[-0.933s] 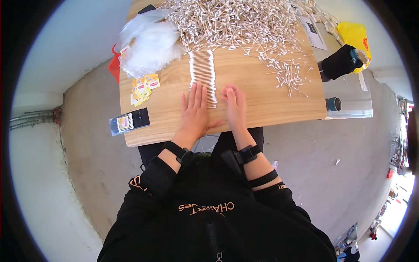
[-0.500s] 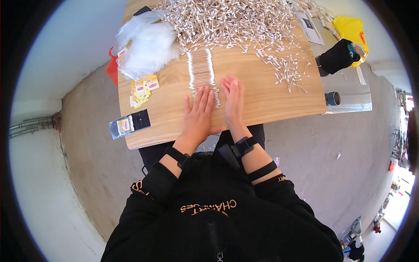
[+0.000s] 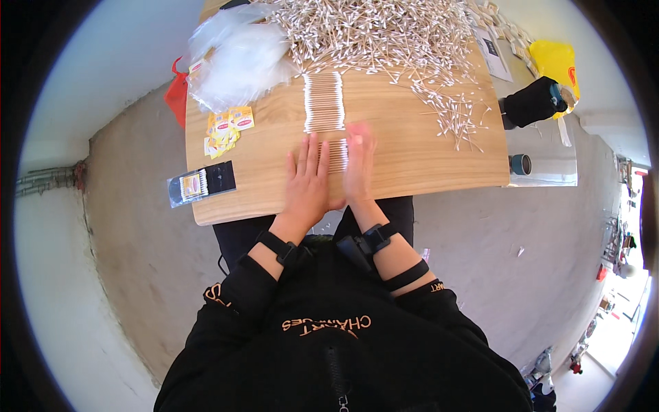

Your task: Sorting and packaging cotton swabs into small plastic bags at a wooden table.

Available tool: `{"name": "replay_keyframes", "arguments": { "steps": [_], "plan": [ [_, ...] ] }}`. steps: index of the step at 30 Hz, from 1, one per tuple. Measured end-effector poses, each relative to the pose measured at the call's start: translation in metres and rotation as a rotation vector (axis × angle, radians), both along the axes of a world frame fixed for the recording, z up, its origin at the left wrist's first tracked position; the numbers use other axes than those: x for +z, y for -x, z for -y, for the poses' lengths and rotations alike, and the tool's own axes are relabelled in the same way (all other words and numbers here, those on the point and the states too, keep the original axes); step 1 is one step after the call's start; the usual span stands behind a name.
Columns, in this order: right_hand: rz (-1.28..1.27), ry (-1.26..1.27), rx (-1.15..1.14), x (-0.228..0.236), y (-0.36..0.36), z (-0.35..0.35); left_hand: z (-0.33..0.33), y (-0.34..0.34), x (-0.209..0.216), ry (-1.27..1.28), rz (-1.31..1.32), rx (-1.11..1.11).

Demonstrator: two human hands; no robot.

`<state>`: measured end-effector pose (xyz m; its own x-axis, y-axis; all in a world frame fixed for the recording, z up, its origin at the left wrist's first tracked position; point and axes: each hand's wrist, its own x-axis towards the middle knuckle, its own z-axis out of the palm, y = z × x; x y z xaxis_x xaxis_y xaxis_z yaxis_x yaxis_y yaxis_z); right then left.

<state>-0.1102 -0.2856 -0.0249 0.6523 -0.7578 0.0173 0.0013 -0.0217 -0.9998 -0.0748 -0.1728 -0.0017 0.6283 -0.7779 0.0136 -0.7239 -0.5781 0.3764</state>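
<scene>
My left hand (image 3: 307, 182) lies flat near the table's front edge, fingers stretched forward over the left part of a short row of cotton swabs (image 3: 336, 156). My right hand (image 3: 357, 167) stands on its edge at that row's right ends, fingers extended and smeared by motion. Between the hands, the swabs lie side by side, crosswise to me. Just beyond them is a longer, neat column of cotton swabs (image 3: 324, 103), their white tips lined up along both sides. Neither hand appears to grip anything; the left ends of the short row are hidden under my left fingers.
A big heap of loose cotton swabs (image 3: 377, 31) covers the table's far side, with stragglers to the right. Clear plastic bags (image 3: 240, 62), yellow-and-white cards (image 3: 223, 130) and a packet of swabs (image 3: 194, 185) lie left. A dark cup (image 3: 521, 165) stands beyond the right edge.
My right hand has swung left against the swabs' right ends. The short row looks more even and stands slightly apart from the longer column. The whole view has shifted a little.
</scene>
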Motion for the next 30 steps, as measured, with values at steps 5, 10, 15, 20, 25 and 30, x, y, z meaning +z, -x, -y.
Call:
{"name": "replay_keyframes", "arguments": {
  "steps": [5, 10, 15, 20, 25, 30],
  "plan": [
    [0.126, -0.091, -0.002, -0.015, -0.003, -0.009, -0.003, 0.004, -0.002, -0.002, 0.017, -0.024],
    [-0.085, 0.090, -0.050, 0.000, 0.002, 0.001, -0.010, 0.004, 0.006, -0.077, -0.010, 0.006],
    [-0.510, 0.459, 0.257, 0.024, -0.007, 0.034, -0.013, 0.006, -0.001, 0.016, -0.008, -0.003],
    [-0.454, 0.251, -0.071, 0.005, -0.010, 0.050, -0.008, 0.009, 0.001, -0.002, 0.021, 0.004],
    [0.143, -0.312, -0.094, -0.012, 0.001, 0.007, -0.011, 0.007, 0.008, -0.061, -0.003, 0.027],
    [-0.028, 0.094, 0.074, -0.002, -0.003, -0.037, -0.024, 0.000, -0.009, -0.139, 0.158, 0.052]
  ]
}}
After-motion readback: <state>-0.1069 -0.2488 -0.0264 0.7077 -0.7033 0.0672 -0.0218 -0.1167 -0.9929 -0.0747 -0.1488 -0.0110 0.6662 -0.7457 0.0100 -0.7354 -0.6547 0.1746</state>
